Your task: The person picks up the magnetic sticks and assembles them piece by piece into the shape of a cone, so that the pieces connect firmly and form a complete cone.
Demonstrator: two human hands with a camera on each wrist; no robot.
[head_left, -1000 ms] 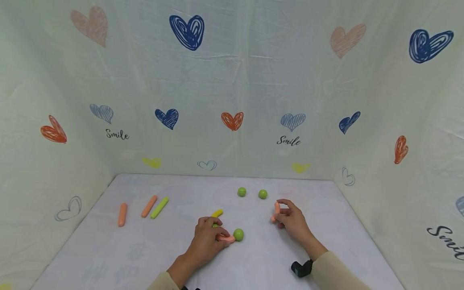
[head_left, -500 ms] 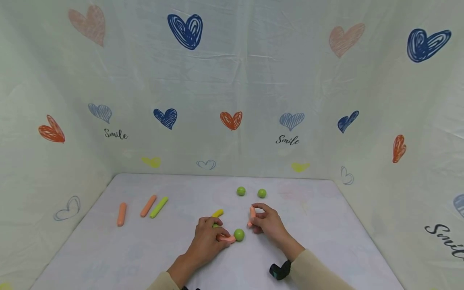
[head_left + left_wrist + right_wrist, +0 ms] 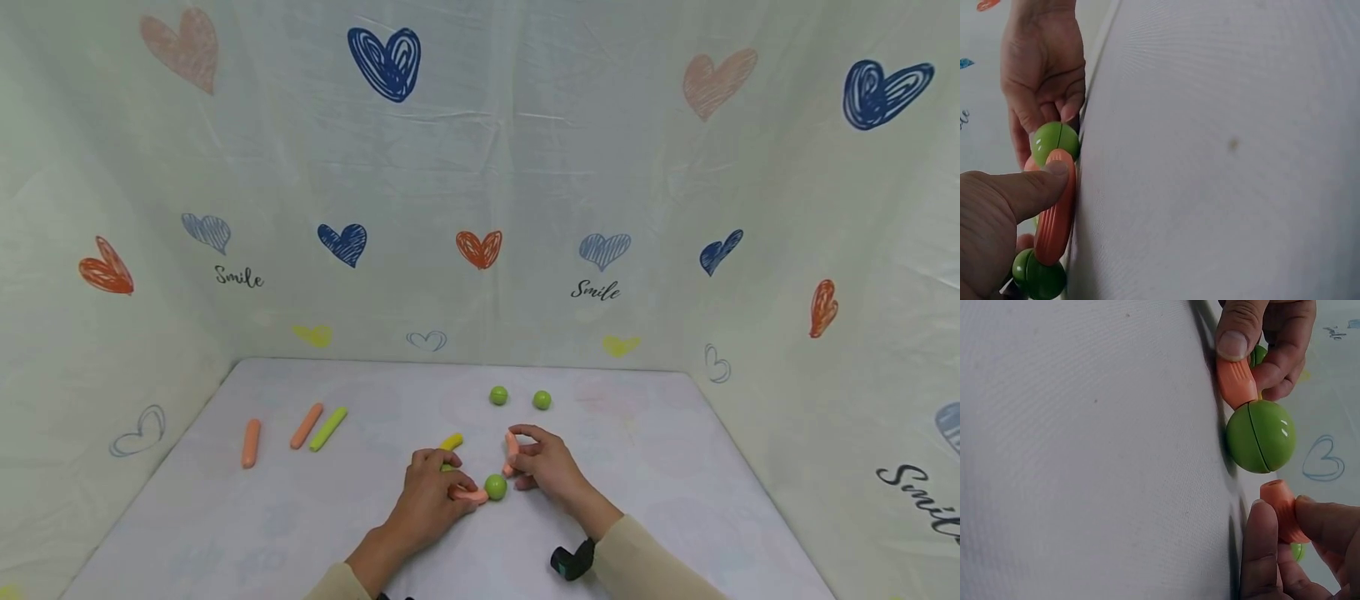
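Note:
My left hand (image 3: pixel 427 500) grips a curved orange toy rod (image 3: pixel 1055 215) lying low over the table. One end of this rod meets a green ball (image 3: pixel 1261 437); the other end meets a second green ball (image 3: pixel 1041 275), mostly hidden by the hand in the head view. A yellow rod (image 3: pixel 452 442) pokes out beyond the left fingers. My right hand (image 3: pixel 555 471) pinches another curved orange rod (image 3: pixel 1282 512) between thumb and fingers. In the right wrist view its hollow end points at the first green ball, with a small gap between them.
Two loose green balls (image 3: pixel 498 396) lie farther back on the white table (image 3: pixel 315 517). Two straight orange rods (image 3: pixel 251 443) and a light green rod (image 3: pixel 328 429) lie at the left. A heart-printed curtain (image 3: pixel 525 167) stands behind and at the sides.
My right hand has moved left with its orange rod, coming close to the green ball. The left hand stays in place with its joined pieces.

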